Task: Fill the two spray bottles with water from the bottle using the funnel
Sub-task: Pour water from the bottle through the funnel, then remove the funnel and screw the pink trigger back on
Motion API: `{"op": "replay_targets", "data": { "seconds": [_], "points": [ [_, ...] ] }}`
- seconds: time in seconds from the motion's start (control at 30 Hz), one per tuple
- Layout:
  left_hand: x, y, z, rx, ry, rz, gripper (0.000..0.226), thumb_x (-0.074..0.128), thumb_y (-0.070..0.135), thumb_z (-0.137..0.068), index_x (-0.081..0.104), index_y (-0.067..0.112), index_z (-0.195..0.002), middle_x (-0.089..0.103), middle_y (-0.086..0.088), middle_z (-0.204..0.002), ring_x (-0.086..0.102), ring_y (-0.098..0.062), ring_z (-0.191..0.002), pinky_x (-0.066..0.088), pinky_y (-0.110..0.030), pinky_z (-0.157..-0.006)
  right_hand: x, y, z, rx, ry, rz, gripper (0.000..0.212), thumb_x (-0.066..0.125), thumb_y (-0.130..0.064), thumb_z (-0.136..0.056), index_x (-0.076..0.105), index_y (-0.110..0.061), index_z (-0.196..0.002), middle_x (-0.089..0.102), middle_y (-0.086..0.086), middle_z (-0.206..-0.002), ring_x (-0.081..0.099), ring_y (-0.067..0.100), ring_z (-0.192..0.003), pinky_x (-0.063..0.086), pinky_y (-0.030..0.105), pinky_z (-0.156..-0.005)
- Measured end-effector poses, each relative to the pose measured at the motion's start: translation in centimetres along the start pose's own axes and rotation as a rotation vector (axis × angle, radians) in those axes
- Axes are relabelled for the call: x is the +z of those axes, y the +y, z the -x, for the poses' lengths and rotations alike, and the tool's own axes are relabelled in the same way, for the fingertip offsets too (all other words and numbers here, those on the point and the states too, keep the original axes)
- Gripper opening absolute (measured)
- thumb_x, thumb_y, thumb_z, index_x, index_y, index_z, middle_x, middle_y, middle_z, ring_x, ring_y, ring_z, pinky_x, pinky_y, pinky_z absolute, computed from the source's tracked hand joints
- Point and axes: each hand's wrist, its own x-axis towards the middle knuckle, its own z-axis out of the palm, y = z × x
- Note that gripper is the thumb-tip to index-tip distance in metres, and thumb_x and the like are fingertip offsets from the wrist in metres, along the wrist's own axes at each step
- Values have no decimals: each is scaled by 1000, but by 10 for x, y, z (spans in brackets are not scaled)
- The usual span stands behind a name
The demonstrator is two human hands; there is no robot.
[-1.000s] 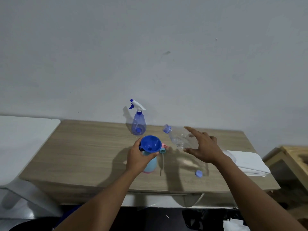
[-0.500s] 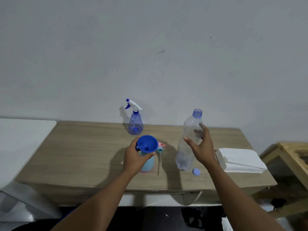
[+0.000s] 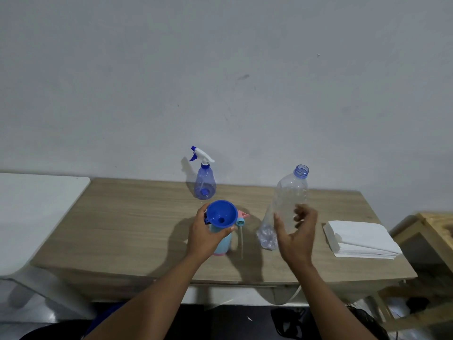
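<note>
My left hand [image 3: 207, 235] grips a light blue spray bottle [image 3: 223, 242] standing on the wooden table [image 3: 137, 217]; a blue funnel [image 3: 221, 213] sits in its neck. That bottle's pink and blue spray head [image 3: 241, 220] lies beside it, its tube pointing toward me. My right hand [image 3: 295, 238] is curled round the lower part of a clear uncapped water bottle [image 3: 290, 192], which leans with its mouth up and to the right and looks empty. A second spray bottle [image 3: 205, 185], blue with a white trigger, stands at the back by the wall.
A stack of white folded cloths [image 3: 360, 239] lies on the table's right end. A white surface [image 3: 36, 212] adjoins the table on the left, and a wooden frame [image 3: 431, 231] stands to the right. The wall runs close behind the table.
The water bottle went from tipped toward the funnel to upright in my right hand, which now grips it lower down. My left hand has stayed on the light blue bottle and funnel.
</note>
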Motion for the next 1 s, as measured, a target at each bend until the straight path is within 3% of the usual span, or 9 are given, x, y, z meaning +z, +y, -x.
{"op": "replay_targets", "data": {
  "seconds": [0.1,0.23,0.37,0.43,0.53,0.63,0.8,0.9,1.0],
  "points": [
    [1,-4,-1,-9,-4,-27,88,96,27,-56,47,30,-128,59,22,-114,58,-6,-108,48,-23,-91,24,-8,15,-21,-296,0,52,82,-35,-77,53,-22,-118,55,-9,-104,55,6,-93,42,12,-77],
    [0,-13,-1,-55,-19,-85,101,94,23,-61,39,25,-145,59,14,-123,56,-6,-112,46,-25,-92,59,-18,15,98,-560,7,79,84,-44,-72,43,-31,-138,53,-11,-129,52,2,-114,45,17,-92],
    [-1,-24,-4,-68,-25,-106,65,82,21,-65,57,33,-124,68,14,-114,64,-7,-107,54,-33,-90,86,-19,9,200,-700,-41,113,90,-51,-56,33,-25,-150,46,-9,-144,48,8,-129,44,28,-106],
    [-2,-26,-5,-64,-19,-120,53,76,11,-69,61,34,-114,70,14,-106,67,-11,-103,55,-33,-87,95,-17,8,235,-745,-72,119,93,-45,-54,29,-23,-152,44,-8,-147,45,9,-133,41,23,-107],
    [-3,-30,-10,-63,-34,-129,47,78,8,-71,64,30,-110,71,13,-99,69,-10,-95,57,-34,-83,102,-18,9,236,-689,-96,104,91,-22,-63,32,-22,-150,47,-6,-141,49,12,-130,44,20,-103],
    [-3,-34,-13,-71,-50,-135,47,83,18,-71,62,31,-111,70,14,-101,67,-6,-95,56,-32,-83,100,-24,8,209,-550,-119,95,88,-21,-64,37,-25,-145,48,-8,-136,51,8,-125,48,28,-103],
    [-2,-37,-14,-77,-74,-118,68,81,3,-74,52,19,-134,65,6,-117,62,-11,-104,49,-22,-87,76,-37,-4,256,-306,-231,90,92,-13,-65,40,-26,-137,53,-12,-126,58,-2,-112,54,19,-86],
    [-3,-40,-15,-63,-81,-129,71,82,6,-74,51,19,-136,64,11,-113,61,-6,-103,48,-21,-89,49,-27,0,274,-353,-157,89,93,-12,-64,38,-26,-133,53,-13,-121,61,-2,-101,54,14,-73],
    [-3,-45,-17,-54,-83,-157,72,84,11,-73,51,20,-137,66,10,-115,62,-11,-105,50,-29,-92,28,2,18,325,-475,89,81,92,-19,-62,38,-29,-121,55,-12,-112,63,9,-98,54,17,-73]
  ]
}}
